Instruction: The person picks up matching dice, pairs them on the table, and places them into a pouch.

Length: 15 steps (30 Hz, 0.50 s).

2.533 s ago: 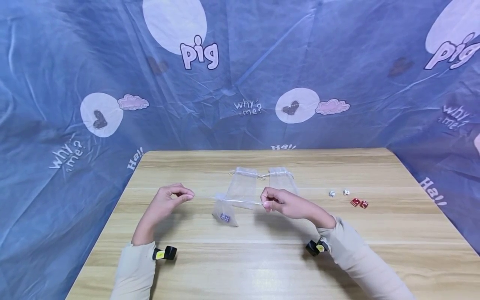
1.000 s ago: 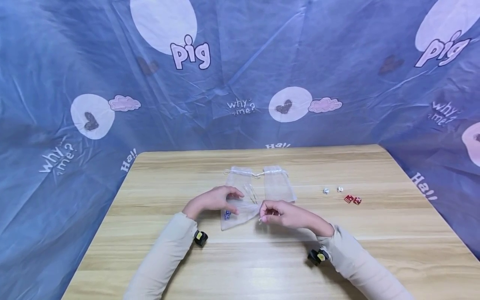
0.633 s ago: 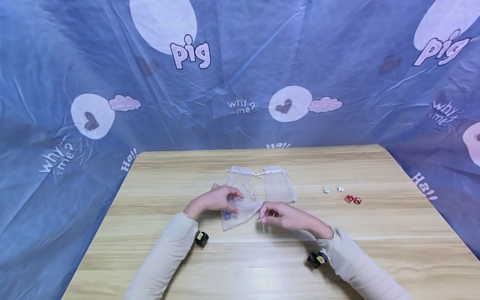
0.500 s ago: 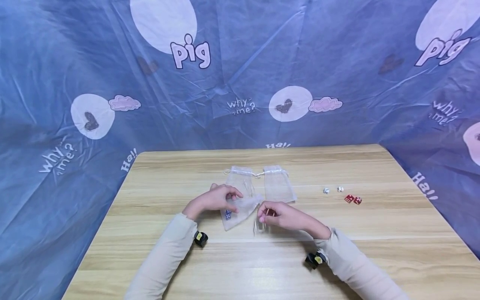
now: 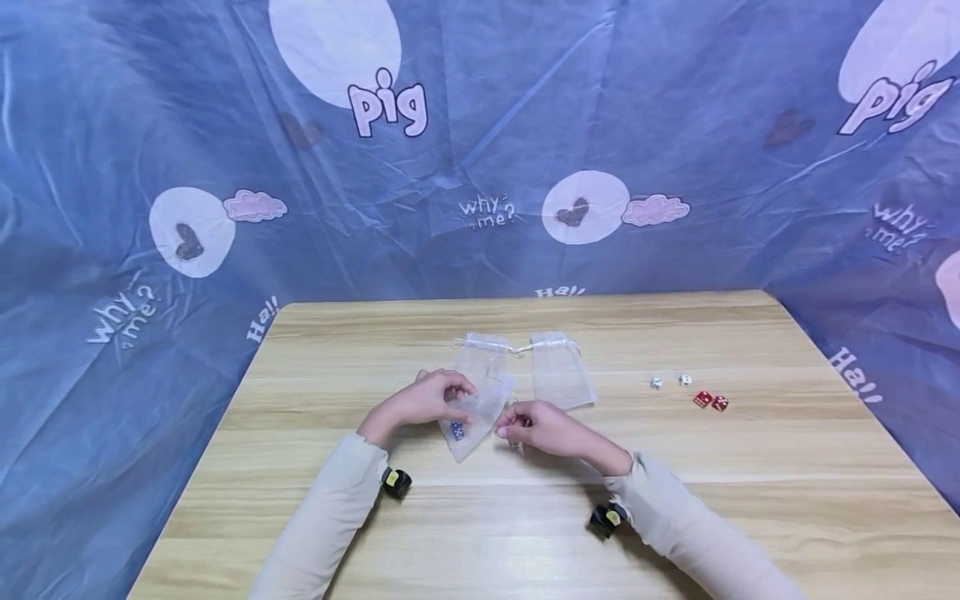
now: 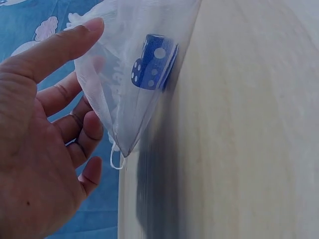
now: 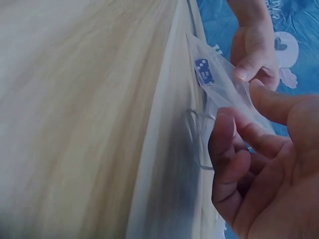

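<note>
A sheer white drawstring bag [image 5: 487,404] with blue dice [image 5: 457,431] inside is between both hands over the table. My left hand [image 5: 429,398] is at its left side, thumb and fingers apart and loosely bent; in the left wrist view the thumb lies near the bag's edge and some fingers are behind the mesh. My right hand [image 5: 543,427] has curled fingers and holds the bag's mouth end. In the right wrist view a loop of pale drawstring [image 7: 192,127] hangs from those fingers. The curled fingers hide part of the mouth.
Two flat sheer bags lie behind the hands, a left one [image 5: 480,354] and a right one [image 5: 561,375]. To the right are white dice [image 5: 686,380] and red dice [image 5: 702,399] on the wooden table [image 5: 525,533]. A blue printed cloth [image 5: 480,150] hangs behind.
Earlier both hands stretched the drawstring apart with the bag hanging between. The left hand then came in beside the bag. Lately the right hand shifted left and the bag's mouth end moved left with it.
</note>
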Tool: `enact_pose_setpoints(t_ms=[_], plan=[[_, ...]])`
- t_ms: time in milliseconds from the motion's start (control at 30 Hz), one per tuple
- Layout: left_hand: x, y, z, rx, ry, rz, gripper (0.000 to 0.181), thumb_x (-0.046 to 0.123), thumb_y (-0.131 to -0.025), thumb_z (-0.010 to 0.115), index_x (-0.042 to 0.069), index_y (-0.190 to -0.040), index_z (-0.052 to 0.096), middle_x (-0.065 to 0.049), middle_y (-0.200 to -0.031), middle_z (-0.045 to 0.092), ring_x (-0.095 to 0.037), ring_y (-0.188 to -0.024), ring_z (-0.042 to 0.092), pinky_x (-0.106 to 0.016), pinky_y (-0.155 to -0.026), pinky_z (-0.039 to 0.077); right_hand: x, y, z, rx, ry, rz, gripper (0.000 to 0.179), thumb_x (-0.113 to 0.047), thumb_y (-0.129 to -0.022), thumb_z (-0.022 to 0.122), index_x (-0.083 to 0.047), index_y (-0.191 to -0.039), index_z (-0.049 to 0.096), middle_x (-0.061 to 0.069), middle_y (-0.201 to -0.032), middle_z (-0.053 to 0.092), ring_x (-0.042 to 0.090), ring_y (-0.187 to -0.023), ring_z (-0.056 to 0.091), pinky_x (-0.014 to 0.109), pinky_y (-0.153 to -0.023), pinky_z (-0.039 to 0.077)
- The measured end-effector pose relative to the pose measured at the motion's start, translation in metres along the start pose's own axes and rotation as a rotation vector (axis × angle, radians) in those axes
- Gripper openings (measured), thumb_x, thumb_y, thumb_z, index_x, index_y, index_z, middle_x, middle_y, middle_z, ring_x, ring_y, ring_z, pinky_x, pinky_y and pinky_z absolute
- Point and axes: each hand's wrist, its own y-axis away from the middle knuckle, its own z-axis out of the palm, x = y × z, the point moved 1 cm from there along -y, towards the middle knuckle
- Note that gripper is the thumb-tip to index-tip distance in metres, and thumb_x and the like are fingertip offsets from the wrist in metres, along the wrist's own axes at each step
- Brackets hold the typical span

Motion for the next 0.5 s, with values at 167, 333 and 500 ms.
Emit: enact_pose_setpoints(t_ms=[167, 333, 500], plan=[[-0.003, 0.002, 0.001, 0.006, 0.073, -0.001, 0.040, 0.029, -0.075, 0.081, 0.013, -0.108, 0.066, 0.002, -0.094, 0.061, -0.011, -0.088, 0.052, -0.029, -0.085, 0.039, -0.002, -0.008, 0.004, 0.018, -0.030, 0.016, 0.015, -0.015, -0.094, 0.060, -0.001, -0.096, 0.065, 0.011, -0.077, 0.063, 0.013, -0.057, 0.054, 0.024, -0.052, 0.049], [-0.007, 0.004, 0.001, 0.006, 0.135, -0.004, 0.039, 0.026, -0.075, 0.082, 0.010, -0.106, 0.063, 0.000, -0.092, 0.057, -0.012, -0.086, 0.050, -0.024, -0.077, 0.043, -0.004, -0.013, 0.007, 0.060, -0.035, 0.034, 0.014, -0.013, -0.093, 0.060, 0.001, -0.094, 0.063, 0.013, -0.074, 0.063, 0.014, -0.056, 0.054, 0.022, -0.049, 0.047], [-0.009, 0.007, 0.001, 0.013, 0.152, -0.012, 0.039, 0.026, -0.075, 0.082, 0.011, -0.105, 0.062, -0.001, -0.092, 0.057, -0.013, -0.086, 0.049, -0.024, -0.076, 0.043, -0.006, -0.018, 0.010, 0.087, -0.034, 0.037, 0.014, -0.013, -0.093, 0.060, 0.001, -0.092, 0.062, 0.014, -0.072, 0.061, 0.014, -0.055, 0.053, 0.019, -0.048, 0.044]])
